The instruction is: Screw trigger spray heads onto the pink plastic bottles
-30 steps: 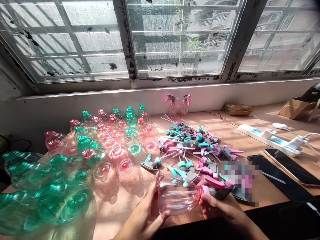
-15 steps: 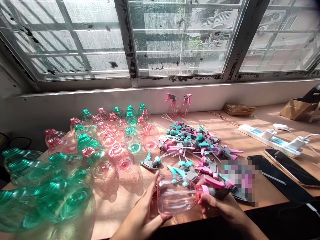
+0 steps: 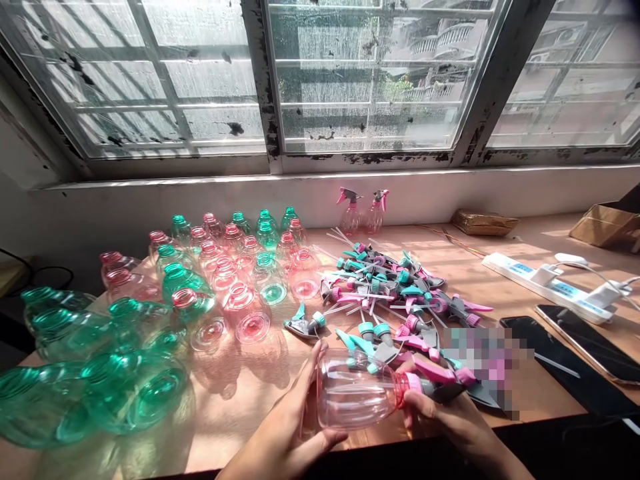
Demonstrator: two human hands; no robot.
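Observation:
A clear pink spray bottle (image 3: 356, 400) lies sideways in the air between my hands, close to the table's front edge. Its base rests in my left hand (image 3: 289, 427), fingers along the far side and thumb beneath. At the neck, my right hand (image 3: 437, 415) pinches the pink collar (image 3: 412, 384) of a trigger spray head (image 3: 437, 371) in pink and grey. The collar sits against the bottle mouth, and a dip tube shows inside. Just beyond is a pile of loose trigger spray heads (image 3: 383, 333), teal, pink and grey. One teal and grey spray head (image 3: 306, 323) lies apart, left of the pile.
Several open green bottles (image 3: 135, 393) and pink bottles (image 3: 246, 317) stand on the left. Two spray bottles (image 3: 351, 217) with heads on stand by the wall. On the right are a power strip (image 3: 530, 279), two phones (image 3: 590, 343) and a brown paper packet (image 3: 485, 223). A blurred patch covers part of the pile.
The view has shifted slightly, so the scene sits a little further right. Both hands keep the same hold on the bottle and spray head, with hardly any visible movement.

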